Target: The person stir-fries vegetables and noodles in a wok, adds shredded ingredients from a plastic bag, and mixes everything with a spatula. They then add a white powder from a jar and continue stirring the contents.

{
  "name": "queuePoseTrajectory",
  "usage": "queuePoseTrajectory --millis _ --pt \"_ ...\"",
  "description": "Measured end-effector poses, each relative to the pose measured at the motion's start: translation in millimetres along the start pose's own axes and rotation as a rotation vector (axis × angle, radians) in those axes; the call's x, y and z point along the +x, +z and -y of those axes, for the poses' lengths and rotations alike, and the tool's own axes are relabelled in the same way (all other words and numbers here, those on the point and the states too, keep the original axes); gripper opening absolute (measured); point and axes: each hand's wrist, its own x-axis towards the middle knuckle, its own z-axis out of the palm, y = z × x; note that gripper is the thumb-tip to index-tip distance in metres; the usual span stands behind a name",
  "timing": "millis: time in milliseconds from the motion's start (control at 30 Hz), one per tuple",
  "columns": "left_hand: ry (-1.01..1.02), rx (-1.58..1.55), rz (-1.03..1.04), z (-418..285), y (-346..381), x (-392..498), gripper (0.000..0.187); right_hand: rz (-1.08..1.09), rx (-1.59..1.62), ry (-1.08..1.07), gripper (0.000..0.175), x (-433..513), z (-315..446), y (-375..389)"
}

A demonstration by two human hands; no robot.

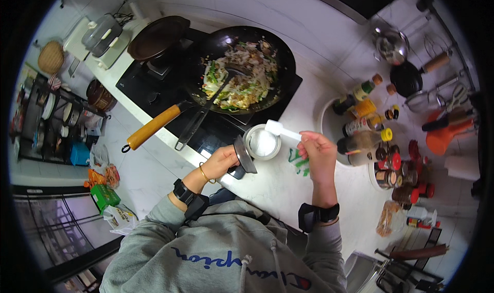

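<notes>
My left hand (221, 163) grips a dark, round jar lid (245, 154), tilted up at the left rim of an open jar. White granules or powder fill part of the jar (264, 142), which stands on the pale counter. In my right hand (317, 148) is the handle of a white plastic measuring spoon (278, 128); its bowl is over the jar's upper right rim. Beyond them a black wok (286, 57) holds fried food with green vegetables and pale strips (247, 76). A black spatula (210, 100) rests in the wok, its handle crossing the near rim.
The wok's wooden handle (152, 127) juts out past the counter's edge. A brown pan or lid (158, 38) sits on the cooktop (141, 88) at left. Sauce bottles (361, 125) stand in a white round container at right, with spice jars beside it. Utensils hang on the right wall.
</notes>
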Motion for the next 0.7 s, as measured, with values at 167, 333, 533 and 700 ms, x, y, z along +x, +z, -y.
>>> queuePoseTrajectory --millis 167,333,533,700 --pt "-0.108 0.046 -0.133 5.9 -19.0 -19.1 0.017 -0.023 -0.399 -0.402 0.014 76.4 12.9 43.3" --pt "0.000 0.058 -0.127 5.5 -28.9 -24.5 0.022 -0.113 -0.881 -0.608 0.017 102.7 21.1 60.0" --pt "0.091 0.181 -0.106 -22.3 -27.9 -21.1 0.019 0.227 -0.722 -0.576 0.013 26.9 57.9 35.5" --pt "0.202 0.471 -0.014 -46.4 -23.1 -13.3 0.021 0.444 -0.935 -0.843 0.016 3.5 48.6 49.5"
